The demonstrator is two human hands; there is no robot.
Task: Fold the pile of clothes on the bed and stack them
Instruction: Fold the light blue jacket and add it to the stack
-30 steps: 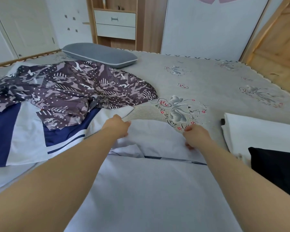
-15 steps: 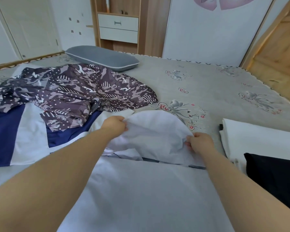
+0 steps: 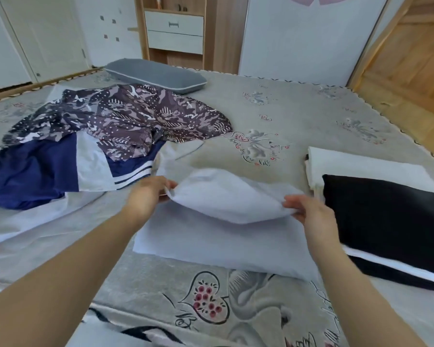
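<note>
- Left hand pinches the far left corner of the white garment; fingers curled round the cloth edge.
- Right hand pinches the far right corner of the same garment, thumb and fingers closed on the fabric.
- White garment sits at centre of the bed, its far half lifted and curling toward 6 o'clock over the flat near half; fold looks midway, not yet laid down.
- Stack at 3 o'clock: folded black garment on top of a folded white piece, just beside the right hand. Judged as the done part.
- Pile at 9 to 10 o'clock: patterned garment rumpled on top of a navy and white garment, both unfolded. More white cloth lies spread at 8 o'clock, unclear if separate item.
- Grey pillow at 12 o'clock, apart from the clothes.
- Progress: roughly midway; two items stacked, one in hand, at least two left, then stacking.
</note>
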